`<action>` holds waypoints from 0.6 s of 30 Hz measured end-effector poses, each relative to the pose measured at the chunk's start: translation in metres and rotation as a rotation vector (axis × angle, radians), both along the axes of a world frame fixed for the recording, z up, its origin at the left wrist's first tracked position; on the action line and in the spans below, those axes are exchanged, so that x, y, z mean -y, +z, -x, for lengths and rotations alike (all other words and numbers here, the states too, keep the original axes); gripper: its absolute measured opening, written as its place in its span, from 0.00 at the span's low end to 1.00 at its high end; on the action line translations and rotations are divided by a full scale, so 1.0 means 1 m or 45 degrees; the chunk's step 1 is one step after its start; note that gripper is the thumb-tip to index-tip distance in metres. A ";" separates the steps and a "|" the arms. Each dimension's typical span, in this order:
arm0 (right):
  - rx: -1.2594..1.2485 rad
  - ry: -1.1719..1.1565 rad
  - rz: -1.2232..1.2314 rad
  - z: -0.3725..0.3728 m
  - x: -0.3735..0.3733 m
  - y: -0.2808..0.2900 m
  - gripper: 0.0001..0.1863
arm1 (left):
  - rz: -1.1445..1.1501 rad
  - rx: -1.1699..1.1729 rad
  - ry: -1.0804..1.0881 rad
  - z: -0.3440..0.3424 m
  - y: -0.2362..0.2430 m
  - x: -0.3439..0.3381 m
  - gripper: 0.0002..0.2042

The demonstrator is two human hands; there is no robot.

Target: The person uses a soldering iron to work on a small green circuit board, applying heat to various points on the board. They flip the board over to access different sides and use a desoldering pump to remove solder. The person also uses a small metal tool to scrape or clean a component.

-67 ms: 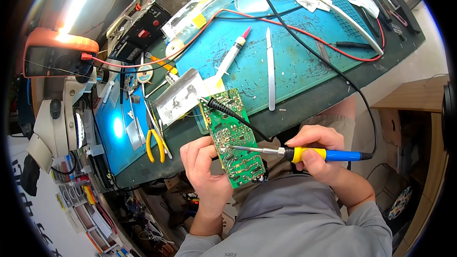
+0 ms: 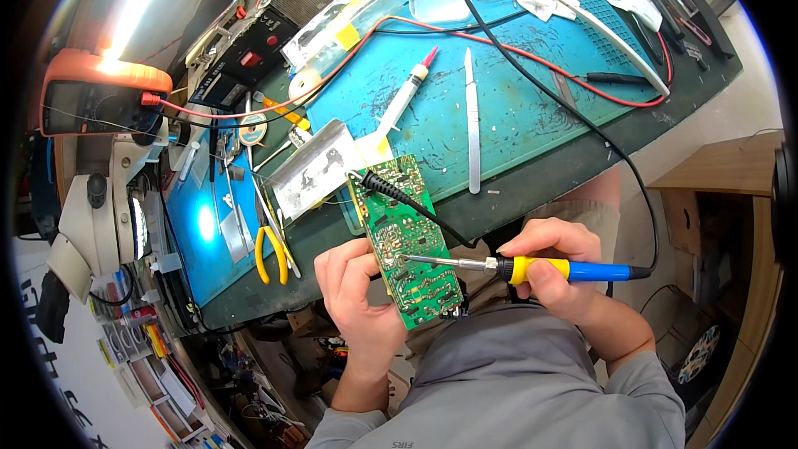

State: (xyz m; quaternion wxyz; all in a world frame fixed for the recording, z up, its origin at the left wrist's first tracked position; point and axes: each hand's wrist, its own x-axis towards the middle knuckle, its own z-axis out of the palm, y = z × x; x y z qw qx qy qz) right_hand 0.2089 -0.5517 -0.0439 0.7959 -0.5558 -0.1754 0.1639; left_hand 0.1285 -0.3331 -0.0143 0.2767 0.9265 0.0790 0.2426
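A green circuit board (image 2: 420, 237), solder side up, is gripped along its left edge by my left hand (image 2: 357, 295); some of those fingers are hidden beneath it. My right hand (image 2: 561, 262) closes around the yellow and blue handle of a soldering iron (image 2: 532, 270). The iron lies nearly level, its thin tip on or just over solder joints left of the board's middle; contact is too small to tell. A black cord with a strain relief (image 2: 386, 189) crosses the board's upper part. Past the board's top left corner lies a bent metal tray (image 2: 320, 168) with dark residue.
On the blue mat (image 2: 515, 133) lie a scalpel (image 2: 473, 125) and a syringe (image 2: 405, 100) with a pink cap. Yellow-handled pliers (image 2: 270, 254) rest at the left edge. An orange multimeter (image 2: 104, 91) stands far left, its red lead (image 2: 515, 51) trailing across the mat. The iron's black cable (image 2: 611, 137) arches overhead.
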 end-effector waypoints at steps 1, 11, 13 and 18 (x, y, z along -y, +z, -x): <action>-0.016 0.003 0.013 0.000 0.000 0.002 0.11 | 0.003 0.002 -0.002 0.000 0.000 0.000 0.17; 0.249 -0.007 0.062 -0.006 -0.001 0.002 0.11 | -0.008 -0.007 -0.014 -0.001 0.001 0.000 0.16; 0.235 -0.004 0.044 -0.007 -0.002 0.001 0.11 | -0.006 -0.010 -0.014 0.000 0.000 -0.001 0.16; 0.176 0.010 0.062 -0.005 -0.001 0.003 0.11 | -0.002 -0.009 -0.009 0.000 -0.001 -0.002 0.16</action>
